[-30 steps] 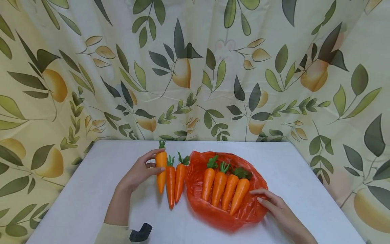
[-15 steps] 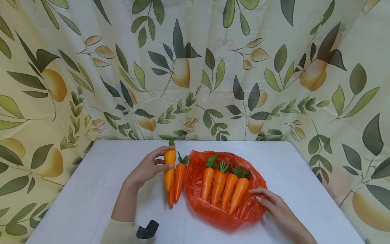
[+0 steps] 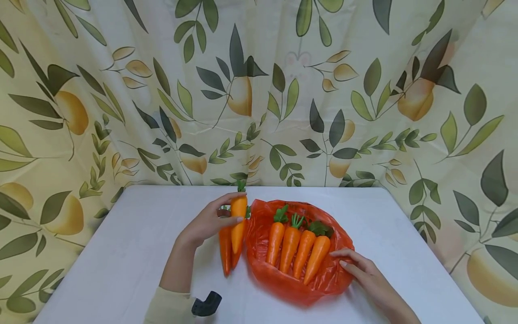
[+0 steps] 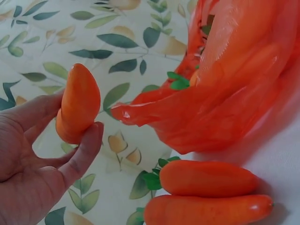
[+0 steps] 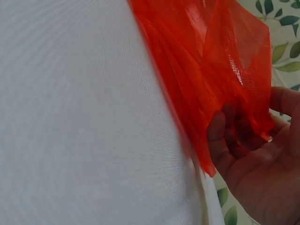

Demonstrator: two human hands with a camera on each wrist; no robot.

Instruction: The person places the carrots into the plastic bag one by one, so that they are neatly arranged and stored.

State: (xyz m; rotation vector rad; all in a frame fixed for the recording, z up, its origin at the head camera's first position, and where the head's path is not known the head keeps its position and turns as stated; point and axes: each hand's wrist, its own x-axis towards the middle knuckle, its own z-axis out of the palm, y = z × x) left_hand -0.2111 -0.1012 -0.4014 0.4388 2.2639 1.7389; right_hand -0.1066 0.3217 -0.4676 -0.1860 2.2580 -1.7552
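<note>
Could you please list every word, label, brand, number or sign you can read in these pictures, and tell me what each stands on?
There are none: I can read no lettering on the carrots, the red bag, the white table or the black piece by the sleeve. The backdrop shows printed leaves and fruit, but no words.

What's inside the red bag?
Four orange carrots lie side by side inside the red bag. Anything underneath them is covered up, so I can't see that part.
</note>
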